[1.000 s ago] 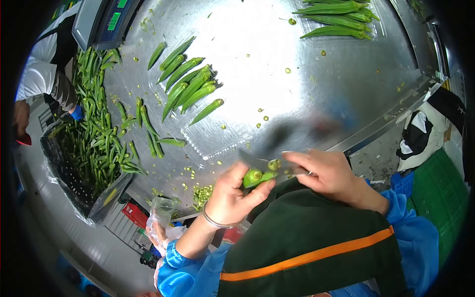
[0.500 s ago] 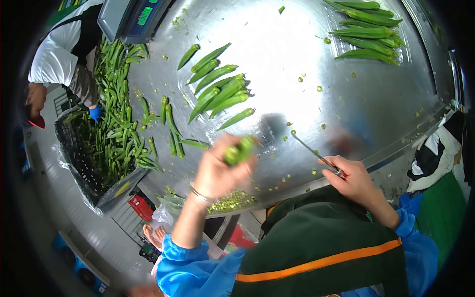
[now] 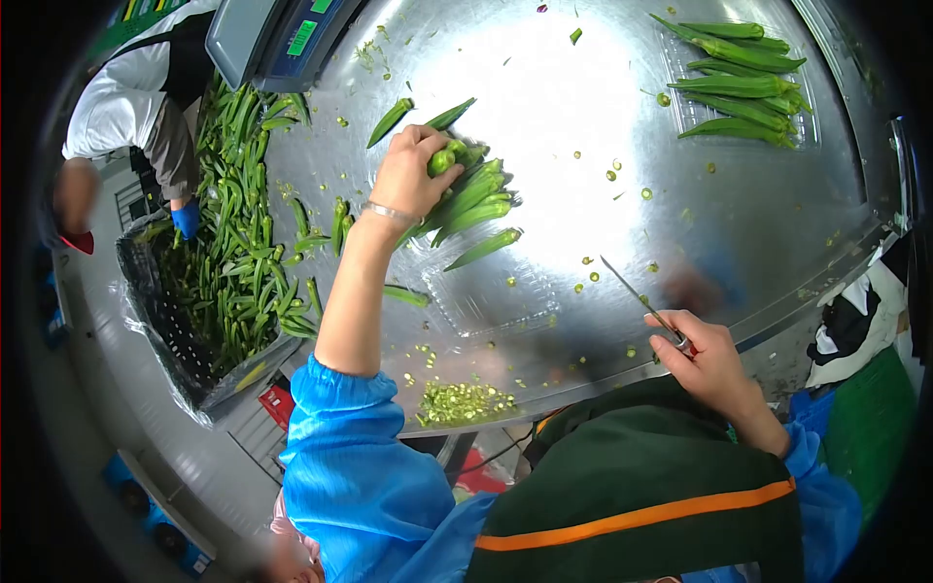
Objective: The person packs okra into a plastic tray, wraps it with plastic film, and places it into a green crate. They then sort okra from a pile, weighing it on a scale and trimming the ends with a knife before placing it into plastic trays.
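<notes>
My left hand, reaching out over the steel table, has its fingers closed around okra pods. Right beside it lies a row of green okra, stems pointing right. My right hand grips a small knife near the table's front edge, blade pointing up and left. Between the hands, a transparent plastic tray lies on the table. A heap of cut okra ends sits at the near edge.
At the upper right, another transparent tray holds several okra. Loose okra is piled at left by a lined crate. A scale stands at the top left. A co-worker's blue-gloved hand is in the crate.
My left hand, with okra in it, has moved up and away from me to the row. The plastic tray it partly covered now shows. My right hand still holds the knife.
</notes>
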`<state>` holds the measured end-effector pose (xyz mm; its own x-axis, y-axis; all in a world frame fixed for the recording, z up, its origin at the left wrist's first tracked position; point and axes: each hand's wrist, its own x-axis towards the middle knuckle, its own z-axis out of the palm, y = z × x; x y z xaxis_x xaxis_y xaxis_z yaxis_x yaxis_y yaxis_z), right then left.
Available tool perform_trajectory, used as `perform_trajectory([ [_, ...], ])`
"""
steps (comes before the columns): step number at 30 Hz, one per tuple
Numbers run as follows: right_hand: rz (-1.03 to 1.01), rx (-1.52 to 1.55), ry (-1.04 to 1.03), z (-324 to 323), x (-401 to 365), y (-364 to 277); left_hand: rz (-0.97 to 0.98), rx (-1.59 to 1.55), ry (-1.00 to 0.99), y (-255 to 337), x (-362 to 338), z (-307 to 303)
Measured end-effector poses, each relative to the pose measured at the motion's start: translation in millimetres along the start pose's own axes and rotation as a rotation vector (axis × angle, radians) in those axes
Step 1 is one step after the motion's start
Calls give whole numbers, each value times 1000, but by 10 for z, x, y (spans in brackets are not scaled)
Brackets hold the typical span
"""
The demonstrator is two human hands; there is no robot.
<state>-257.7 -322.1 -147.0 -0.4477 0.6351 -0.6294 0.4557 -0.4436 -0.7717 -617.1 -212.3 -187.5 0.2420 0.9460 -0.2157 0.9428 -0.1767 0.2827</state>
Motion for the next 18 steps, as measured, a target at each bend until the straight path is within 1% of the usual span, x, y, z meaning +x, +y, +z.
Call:
perform_trajectory([
  [1, -4, 3, 1, 6, -6, -25, 71, -7, 55, 6, -48, -22],
  [3, -90, 41, -14, 33, -10, -82, -25, -87, 87, 354, -196, -332],
  [4, -89, 44, -7, 51, -14, -100, -88, -156, 105, 567, -302, -479],
  [6, -269, 31, 25, 81, -60, -127, -120, -450, 72, 955, -558, -651],
  [7, -253, 26, 24, 96, -83, -146, -239, -630, -27, 1121, -704, -664],
  [8, -358, 11, 40, 113, -76, -172, -155, -693, -29, 1248, -831, -599],
  [9, -464, -3, 60, 127, -66, -193, -200, -839, -70, 1368, -955, -510],
  [10, -506, -4, 74, 143, -66, -204, -285, -906, -94, 1484, -1060, -443],
  [11, -488, -7, 83, 131, -77, -209, -370, -972, -123, 1575, -1129, -395],
  [13, -510, -114, 30, 87, -96, -212, -341, -967, -128, 1689, -1170, -337],
  [14, -516, -180, 39, 78, -109, -213, -321, -950, -111, 1738, -1180, -313],
  [17, -540, -145, 68, 132, -123, -138, -299, -941, -88, 1845, -1175, -267],
  [18, -522, -164, 62, 129, -132, -137, -345, -977, -140, 1873, -1181, -282],
])
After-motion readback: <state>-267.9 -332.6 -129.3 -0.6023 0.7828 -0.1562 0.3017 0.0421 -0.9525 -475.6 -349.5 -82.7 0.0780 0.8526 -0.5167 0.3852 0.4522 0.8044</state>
